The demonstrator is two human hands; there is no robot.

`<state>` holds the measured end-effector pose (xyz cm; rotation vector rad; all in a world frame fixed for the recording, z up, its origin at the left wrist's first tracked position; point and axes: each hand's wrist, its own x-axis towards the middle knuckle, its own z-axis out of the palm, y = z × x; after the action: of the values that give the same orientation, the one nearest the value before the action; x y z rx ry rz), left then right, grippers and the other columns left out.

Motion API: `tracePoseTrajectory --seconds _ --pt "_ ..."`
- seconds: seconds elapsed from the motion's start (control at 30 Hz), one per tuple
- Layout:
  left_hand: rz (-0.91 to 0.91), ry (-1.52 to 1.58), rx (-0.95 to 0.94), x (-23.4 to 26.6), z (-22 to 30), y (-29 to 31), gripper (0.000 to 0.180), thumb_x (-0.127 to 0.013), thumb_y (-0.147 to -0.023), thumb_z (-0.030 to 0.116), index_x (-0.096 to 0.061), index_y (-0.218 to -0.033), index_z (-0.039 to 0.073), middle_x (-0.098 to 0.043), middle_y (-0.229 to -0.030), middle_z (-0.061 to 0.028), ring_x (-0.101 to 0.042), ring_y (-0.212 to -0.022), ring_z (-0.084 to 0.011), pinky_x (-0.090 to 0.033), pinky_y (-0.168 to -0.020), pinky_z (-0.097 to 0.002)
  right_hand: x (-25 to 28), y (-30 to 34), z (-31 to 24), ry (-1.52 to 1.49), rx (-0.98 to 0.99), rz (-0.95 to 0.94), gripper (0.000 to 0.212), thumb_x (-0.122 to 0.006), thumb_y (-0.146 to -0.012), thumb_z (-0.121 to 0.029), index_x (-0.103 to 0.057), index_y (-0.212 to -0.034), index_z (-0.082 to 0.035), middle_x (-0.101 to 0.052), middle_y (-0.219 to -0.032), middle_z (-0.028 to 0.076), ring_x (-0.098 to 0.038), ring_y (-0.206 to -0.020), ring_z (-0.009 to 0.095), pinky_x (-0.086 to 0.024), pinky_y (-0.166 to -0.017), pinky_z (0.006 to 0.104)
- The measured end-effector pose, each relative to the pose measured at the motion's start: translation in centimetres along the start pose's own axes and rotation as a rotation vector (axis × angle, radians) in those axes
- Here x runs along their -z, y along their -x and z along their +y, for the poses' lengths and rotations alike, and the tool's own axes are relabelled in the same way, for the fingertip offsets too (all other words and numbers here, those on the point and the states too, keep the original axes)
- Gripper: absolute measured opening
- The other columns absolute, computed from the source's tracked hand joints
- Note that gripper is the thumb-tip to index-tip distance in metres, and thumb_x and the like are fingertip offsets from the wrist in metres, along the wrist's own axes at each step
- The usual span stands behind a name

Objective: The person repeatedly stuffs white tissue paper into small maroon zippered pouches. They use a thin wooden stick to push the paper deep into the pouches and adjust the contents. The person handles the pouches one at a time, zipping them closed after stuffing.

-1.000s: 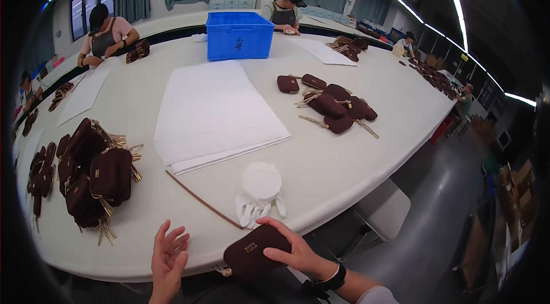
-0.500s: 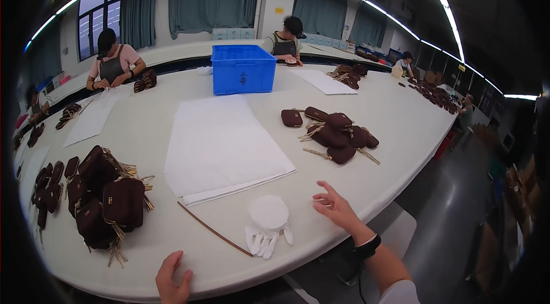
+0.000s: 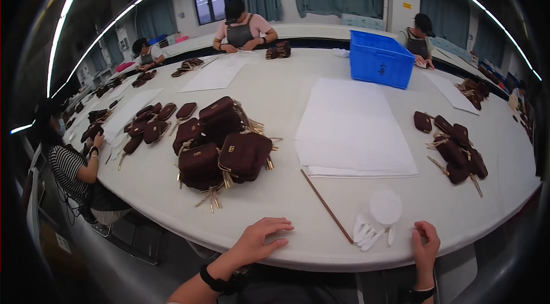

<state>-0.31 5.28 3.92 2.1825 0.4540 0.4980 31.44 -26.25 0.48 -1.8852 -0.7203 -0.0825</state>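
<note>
My left hand (image 3: 264,240) hangs over the table's front edge, open and holding nothing, thumb apart from the fingers. A pile of dark brown zip pouches (image 3: 220,143) with gold-tipped tassels lies just beyond it. To the right, my right hand (image 3: 425,242) is at the edge with bent fingers, thumb apart and nothing visible in it. Between the hands are a round white object (image 3: 386,206), a crumpled white glove (image 3: 368,232) and a thin brown stick (image 3: 326,206). Flat white sheets (image 3: 352,126) lie farther back.
More brown pouches (image 3: 458,146) lie at the right, and others (image 3: 152,123) at the left. A blue plastic crate (image 3: 381,60) stands at the back. People work around the long white table (image 3: 269,201), including a person in a striped top (image 3: 71,169) at the left.
My view has swung left, so the table's things appear farther right. My left hand shows more fully, with its forearm. The right hand has drawn back to the table edge, its fingers more bent.
</note>
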Motion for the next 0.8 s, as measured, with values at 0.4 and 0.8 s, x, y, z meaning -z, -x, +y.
tracePoseTrajectory --seconds 0.4,0.8 --pt "0.609 -0.815 -0.128 11.4 -1.5 -5.2 0.049 -0.086 -0.068 0.012 -0.068 -0.113 0.012 -0.055 -0.11 -0.0079 -0.051 -0.109 -0.0308 -0.043 -0.098 -0.0424 -8.9 5.0 -9.7 0.372 0.704 -0.525 0.051 -0.068 -0.09 -0.022 -0.059 -0.137 -0.006 -0.047 -0.15 0.018 -0.035 -0.144 0.037 -0.028 -0.118 0.0539" --pt "0.391 -0.782 0.096 16.3 -8.6 -10.3 0.035 -0.057 -0.101 0.025 -0.061 -0.133 0.012 -0.031 -0.16 -0.0217 -0.038 -0.143 -0.0415 -0.036 -0.114 -0.0459 -7.1 1.8 -7.1 -0.012 0.637 -0.442 0.048 -0.068 -0.094 -0.033 -0.06 -0.132 -0.006 -0.053 -0.144 0.015 -0.048 -0.136 0.035 -0.041 -0.111 0.0441"
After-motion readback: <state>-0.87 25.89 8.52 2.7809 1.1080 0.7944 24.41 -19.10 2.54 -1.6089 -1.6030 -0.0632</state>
